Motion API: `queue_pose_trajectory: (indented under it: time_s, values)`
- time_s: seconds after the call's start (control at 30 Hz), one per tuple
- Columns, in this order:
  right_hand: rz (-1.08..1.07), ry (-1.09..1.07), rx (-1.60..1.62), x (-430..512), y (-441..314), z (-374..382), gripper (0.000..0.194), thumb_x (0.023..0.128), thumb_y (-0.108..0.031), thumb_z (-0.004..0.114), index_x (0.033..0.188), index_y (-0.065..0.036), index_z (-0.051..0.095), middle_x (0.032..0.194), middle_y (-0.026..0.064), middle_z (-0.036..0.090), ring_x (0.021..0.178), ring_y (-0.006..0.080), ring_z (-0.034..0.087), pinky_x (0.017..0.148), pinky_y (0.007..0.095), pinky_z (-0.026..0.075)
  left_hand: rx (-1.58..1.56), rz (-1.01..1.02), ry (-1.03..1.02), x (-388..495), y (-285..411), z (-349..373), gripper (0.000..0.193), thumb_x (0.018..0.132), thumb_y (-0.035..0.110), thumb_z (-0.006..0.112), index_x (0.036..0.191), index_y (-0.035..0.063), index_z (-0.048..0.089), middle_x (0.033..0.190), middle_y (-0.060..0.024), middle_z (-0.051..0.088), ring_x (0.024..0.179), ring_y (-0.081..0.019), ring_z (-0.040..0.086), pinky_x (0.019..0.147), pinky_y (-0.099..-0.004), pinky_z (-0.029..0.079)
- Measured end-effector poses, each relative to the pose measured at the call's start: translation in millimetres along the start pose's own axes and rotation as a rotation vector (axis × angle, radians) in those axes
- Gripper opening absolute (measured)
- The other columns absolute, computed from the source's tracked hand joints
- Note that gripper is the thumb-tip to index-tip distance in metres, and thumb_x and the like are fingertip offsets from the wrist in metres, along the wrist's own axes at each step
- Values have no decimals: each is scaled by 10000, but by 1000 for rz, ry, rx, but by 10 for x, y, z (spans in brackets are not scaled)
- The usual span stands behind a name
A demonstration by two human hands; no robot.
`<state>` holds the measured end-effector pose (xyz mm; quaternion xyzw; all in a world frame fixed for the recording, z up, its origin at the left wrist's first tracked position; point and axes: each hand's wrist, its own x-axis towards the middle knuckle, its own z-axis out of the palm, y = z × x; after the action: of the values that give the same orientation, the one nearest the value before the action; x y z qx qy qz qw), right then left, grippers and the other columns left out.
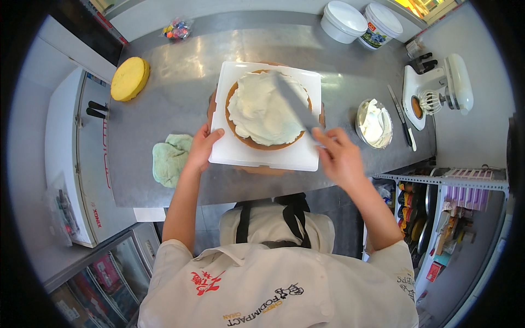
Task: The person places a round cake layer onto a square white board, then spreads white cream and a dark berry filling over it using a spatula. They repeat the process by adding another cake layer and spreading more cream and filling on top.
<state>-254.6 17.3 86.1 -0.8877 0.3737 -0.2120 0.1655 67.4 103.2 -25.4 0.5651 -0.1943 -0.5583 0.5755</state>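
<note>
A round cake layer with a brown rim (232, 125) sits on a white square cake board (262, 158). White cream (262, 108) covers most of its top, spread unevenly towards the edge. My left hand (201, 147) holds the board's left edge, thumb on top. In my right hand (339, 158) is a long spatula (296, 100), blurred, its blade lying over the right part of the cream. Under the board, parts of a brown round base (262, 170) show; the rest of it is hidden.
A glass bowl of cream (374, 125), a knife (398, 108) and a stand mixer (439, 88) stand to the right. A yellow sponge layer (130, 79) and a green cloth (170, 162) lie left. White tubs (343, 22) and a bag of colourful items (177, 30) are at the back.
</note>
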Motion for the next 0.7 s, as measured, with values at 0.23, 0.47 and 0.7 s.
queue_pose_trajectory:
  time_s: [0.23,0.47,0.7]
  values:
    - [159,-107,114,-8,-96,92,361,816,-51,634,1176,-54,618,905,108,577,678,254,620,557,354,508,21,4,-36,32,34,-7,393,874,143,626,1213,-23,515,1087,-88,632,939,-142,611,847,-295,490]
    - [160,-39,390,333,22,-129,319,801,-41,668,1121,-39,663,847,126,593,664,226,575,614,305,465,91,-49,-100,215,161,-131,465,849,194,660,1233,-22,510,1090,-86,633,946,-145,612,849,-289,489]
    - [-142,-213,99,-191,92,-17,383,788,-61,652,1169,-93,641,876,111,579,662,242,614,547,346,510,150,-92,-216,469,352,-205,476,840,209,671,1233,-11,518,1090,-81,633,938,-149,614,837,-297,497]
